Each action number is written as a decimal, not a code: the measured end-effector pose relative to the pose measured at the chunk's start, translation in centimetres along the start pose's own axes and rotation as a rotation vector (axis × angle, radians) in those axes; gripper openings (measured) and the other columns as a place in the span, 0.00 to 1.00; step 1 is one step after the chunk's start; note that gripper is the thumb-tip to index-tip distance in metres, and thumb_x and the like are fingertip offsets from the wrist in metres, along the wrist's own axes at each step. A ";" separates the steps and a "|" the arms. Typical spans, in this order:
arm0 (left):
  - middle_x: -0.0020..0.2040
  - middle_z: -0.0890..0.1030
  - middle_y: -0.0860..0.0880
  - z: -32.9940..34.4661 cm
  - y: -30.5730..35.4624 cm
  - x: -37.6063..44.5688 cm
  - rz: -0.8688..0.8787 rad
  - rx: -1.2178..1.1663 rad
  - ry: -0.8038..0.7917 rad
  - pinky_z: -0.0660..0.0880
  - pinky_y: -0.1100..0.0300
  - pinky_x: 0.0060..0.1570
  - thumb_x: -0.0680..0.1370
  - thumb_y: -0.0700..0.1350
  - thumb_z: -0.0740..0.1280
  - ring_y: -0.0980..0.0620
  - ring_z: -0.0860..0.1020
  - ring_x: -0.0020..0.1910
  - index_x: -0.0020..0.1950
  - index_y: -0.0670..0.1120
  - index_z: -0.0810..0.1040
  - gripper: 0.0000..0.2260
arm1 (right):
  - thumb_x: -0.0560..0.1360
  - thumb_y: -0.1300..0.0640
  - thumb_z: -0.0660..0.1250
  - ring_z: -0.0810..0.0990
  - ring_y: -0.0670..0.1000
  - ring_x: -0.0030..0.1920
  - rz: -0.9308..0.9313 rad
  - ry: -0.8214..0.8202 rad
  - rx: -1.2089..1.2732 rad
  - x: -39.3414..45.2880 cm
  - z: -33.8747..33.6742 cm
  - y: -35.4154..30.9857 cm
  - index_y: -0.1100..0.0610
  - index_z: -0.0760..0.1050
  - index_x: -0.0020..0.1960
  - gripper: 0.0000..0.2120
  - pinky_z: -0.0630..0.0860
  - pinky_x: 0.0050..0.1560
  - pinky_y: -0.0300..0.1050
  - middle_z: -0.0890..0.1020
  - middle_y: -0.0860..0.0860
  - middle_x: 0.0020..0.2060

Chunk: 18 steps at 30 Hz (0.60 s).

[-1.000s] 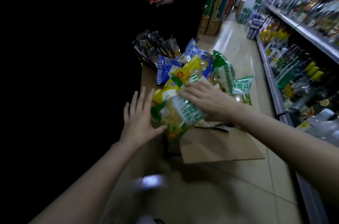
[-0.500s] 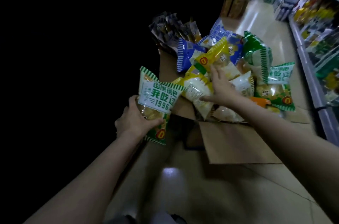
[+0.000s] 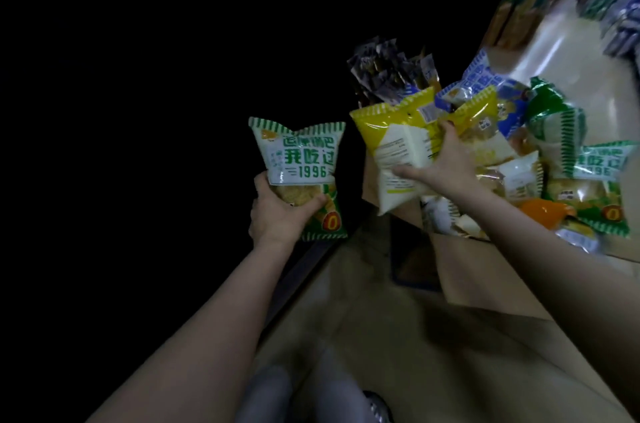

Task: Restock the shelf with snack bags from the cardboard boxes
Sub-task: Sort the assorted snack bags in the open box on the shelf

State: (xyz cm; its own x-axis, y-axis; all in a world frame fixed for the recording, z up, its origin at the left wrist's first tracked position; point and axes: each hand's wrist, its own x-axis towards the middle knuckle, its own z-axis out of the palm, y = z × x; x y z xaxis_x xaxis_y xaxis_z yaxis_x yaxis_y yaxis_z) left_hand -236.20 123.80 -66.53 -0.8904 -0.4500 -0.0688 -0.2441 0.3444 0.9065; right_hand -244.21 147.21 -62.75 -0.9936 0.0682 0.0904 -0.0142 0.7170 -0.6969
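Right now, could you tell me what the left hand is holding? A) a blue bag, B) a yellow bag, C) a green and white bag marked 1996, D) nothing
C: the left hand grips the green and white bag marked 1996 by its lower part, upright and apart from the pile, while the right hand holds the yellow bag.

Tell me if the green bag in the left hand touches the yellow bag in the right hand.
Apart. The head view shows a dark gap between the green bag and the yellow bag.
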 end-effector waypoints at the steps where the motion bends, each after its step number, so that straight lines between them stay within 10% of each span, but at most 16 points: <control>1: 0.62 0.75 0.48 -1.5 0.3 -0.7 -0.008 -0.055 0.029 0.72 0.52 0.60 0.65 0.53 0.78 0.47 0.74 0.61 0.70 0.50 0.61 0.39 | 0.61 0.44 0.78 0.65 0.61 0.68 -0.026 -0.071 0.063 -1.0 0.4 -1.9 0.51 0.51 0.74 0.52 0.65 0.66 0.57 0.68 0.57 0.67; 18: 0.59 0.75 0.48 -37.9 -23.5 -18.7 -0.340 -0.129 0.494 0.71 0.58 0.56 0.65 0.47 0.79 0.49 0.74 0.59 0.67 0.45 0.63 0.37 | 0.62 0.53 0.79 0.69 0.51 0.68 -0.206 -0.959 0.127 -27.6 28.1 -27.1 0.52 0.52 0.74 0.50 0.70 0.64 0.46 0.70 0.49 0.67</control>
State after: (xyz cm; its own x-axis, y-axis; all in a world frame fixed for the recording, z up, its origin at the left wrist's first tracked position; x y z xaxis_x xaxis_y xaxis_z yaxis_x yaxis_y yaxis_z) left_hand -199.25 92.89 -70.76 -0.4799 -0.8567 -0.1893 -0.4072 0.0264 0.9130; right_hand -219.59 106.47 -66.35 -0.6396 -0.6806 -0.3573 -0.1529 0.5682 -0.8086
